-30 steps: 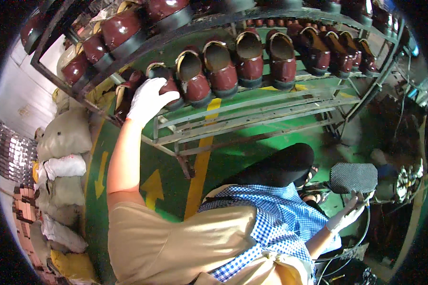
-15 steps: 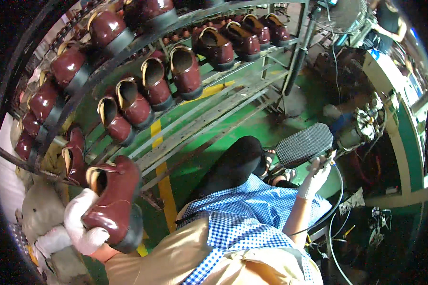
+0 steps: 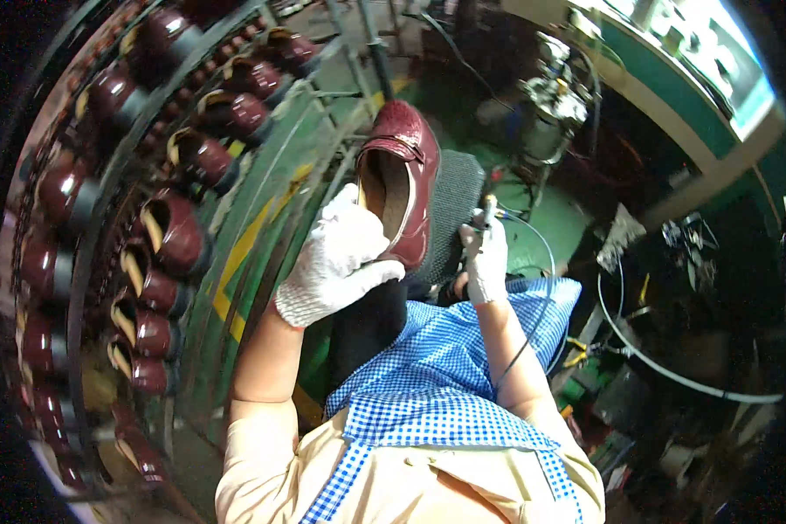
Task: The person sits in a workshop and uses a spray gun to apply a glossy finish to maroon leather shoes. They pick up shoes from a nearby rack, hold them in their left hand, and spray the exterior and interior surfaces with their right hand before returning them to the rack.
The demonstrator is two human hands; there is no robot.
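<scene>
My left hand (image 3: 341, 258), in a white knit glove, grips a glossy burgundy loafer (image 3: 424, 205) by its heel end. Its toe points away from me, with the opening facing up and left. Some of the fingers are hidden at the shoe's opening. A white-gloved right hand (image 3: 486, 262) is closed round a small metal spray gun (image 3: 489, 210), from which a thin hose runs by a blue fitting. The gun is just right of the shoe, apart from it. Behind both lies a dark mesh-covered pad (image 3: 459, 196) with a rounded end.
At the left stands a metal rack (image 3: 92, 218) with several burgundy shoes on its tiers. A metal pot with fittings (image 3: 546, 113) is beyond my right hand. One pale hose (image 3: 672, 382) curves across the right side. My lap carries a blue checked apron (image 3: 419, 358).
My left hand has brought the loafer from the rack's side to the middle, before the mesh pad. The view has turned right. My right hand still holds the spray gun.
</scene>
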